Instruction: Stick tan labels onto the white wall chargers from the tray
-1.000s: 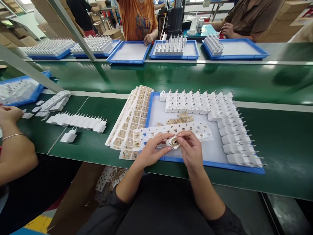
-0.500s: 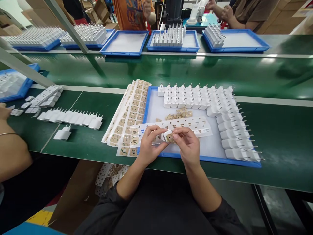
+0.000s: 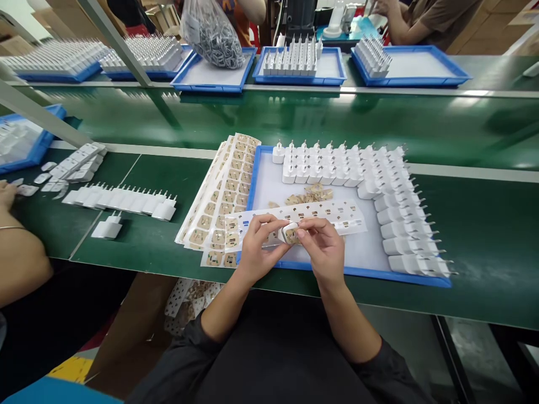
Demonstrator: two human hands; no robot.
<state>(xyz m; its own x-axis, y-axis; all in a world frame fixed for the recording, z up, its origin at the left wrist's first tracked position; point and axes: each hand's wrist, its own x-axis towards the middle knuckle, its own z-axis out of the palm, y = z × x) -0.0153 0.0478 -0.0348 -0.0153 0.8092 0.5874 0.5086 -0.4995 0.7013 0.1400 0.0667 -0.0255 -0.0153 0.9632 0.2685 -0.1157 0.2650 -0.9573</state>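
Observation:
Over the near edge of the blue tray, my left hand is closed around a small white plug charger. A tan-backed sticker lies against the charger's face. My right hand pinches at the right edge of this sticker, thumb and forefinger together; the fingertips partly hide the exact contact. Beneath my hands is a mostly used white sticker sheet. Loose tan backing pieces are heaped behind it. White plug chargers stand in rows along the tray's back and right sides.
Fuller sticker sheets fan out left of the tray. A row of chargers and a lone charger are farther left, near another person's arm. Beyond the green belt are more blue trays and co-workers.
A clear bag of metal parts now hangs over the far tray that was bare before. My hands and the charger have hardly moved; the view has shifted slightly.

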